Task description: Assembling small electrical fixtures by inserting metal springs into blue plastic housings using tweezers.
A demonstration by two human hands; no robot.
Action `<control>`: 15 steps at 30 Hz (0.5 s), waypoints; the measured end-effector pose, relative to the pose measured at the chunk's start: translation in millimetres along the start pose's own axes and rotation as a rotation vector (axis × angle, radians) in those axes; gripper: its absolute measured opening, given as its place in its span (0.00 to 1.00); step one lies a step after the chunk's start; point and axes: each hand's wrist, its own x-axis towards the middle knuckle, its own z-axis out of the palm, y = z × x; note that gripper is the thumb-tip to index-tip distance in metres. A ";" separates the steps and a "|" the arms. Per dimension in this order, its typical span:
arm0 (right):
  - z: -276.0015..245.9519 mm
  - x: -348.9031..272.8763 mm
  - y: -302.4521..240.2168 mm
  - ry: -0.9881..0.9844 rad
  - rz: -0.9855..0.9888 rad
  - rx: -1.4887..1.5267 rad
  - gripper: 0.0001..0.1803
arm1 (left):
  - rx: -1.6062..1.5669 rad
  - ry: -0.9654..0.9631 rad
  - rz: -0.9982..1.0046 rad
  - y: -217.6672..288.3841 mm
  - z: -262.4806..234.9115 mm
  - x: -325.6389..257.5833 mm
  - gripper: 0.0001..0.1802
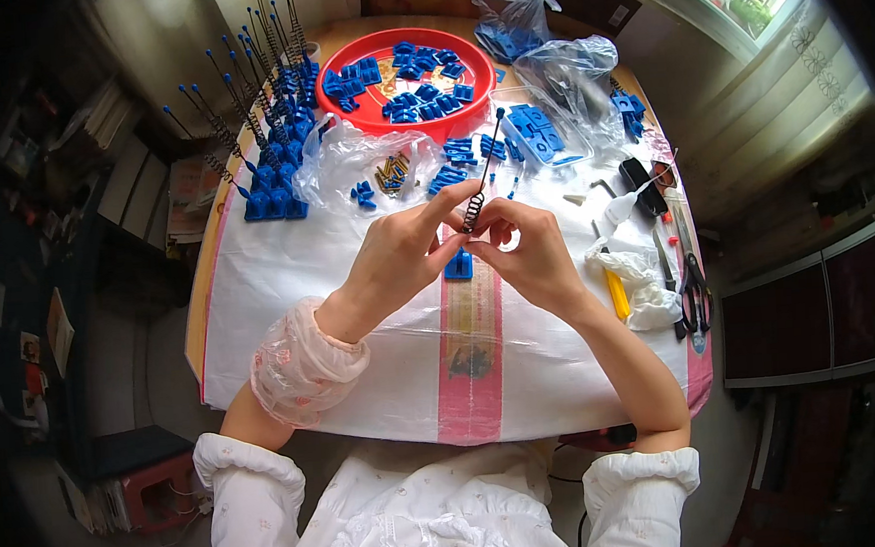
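At the middle of the table my left hand (402,259) and my right hand (529,255) meet, pinching the lower end of a black coil spring (473,211) between their fingertips. A thin dark rod with a blue ball tip (499,115) rises from the spring, leaning slightly right. Just below the fingers a blue plastic base (459,265) shows on the white sheet. My fingers hide where spring and base meet, so I cannot tell whether they are joined. Beyond my hands lie small blue plastic parts (449,179) and a heap of brass-coloured pieces (392,173) on a clear plastic bag (336,169).
A red round tray (331,107) with blue parts stands at the back. Back left, several spring-and-rod pieces (274,183) stand on blue bases. A clear box (573,155) holds flat blue parts. Black-handled scissors (695,298), a yellow-handled tool (616,295) and a white bottle (621,208) lie right.
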 end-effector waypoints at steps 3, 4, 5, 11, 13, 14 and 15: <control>2.9 0.9 1.1 0.018 0.006 -0.029 0.08 | 0.006 -0.002 0.002 3.2 -1.8 0.5 0.39; 3.4 1.2 0.7 0.024 0.019 -0.016 0.07 | 0.014 -0.001 0.009 4.0 -2.3 0.5 0.39; 3.6 1.4 0.1 0.029 0.033 -0.003 0.07 | 0.022 0.001 0.016 4.9 -2.8 0.6 0.39; 6.4 1.3 0.0 0.067 0.093 0.051 0.05 | 0.052 0.009 0.014 10.1 -4.2 2.1 0.38; 6.3 1.8 -1.7 0.062 0.107 0.049 0.05 | 0.056 0.029 0.017 10.5 -4.8 1.9 0.37; 5.9 2.2 -2.2 0.053 0.116 0.053 0.05 | 0.058 0.043 0.023 10.0 -5.2 2.1 0.36; 5.7 2.6 -2.8 0.044 0.125 0.058 0.06 | 0.062 0.057 0.028 10.0 -5.9 2.2 0.36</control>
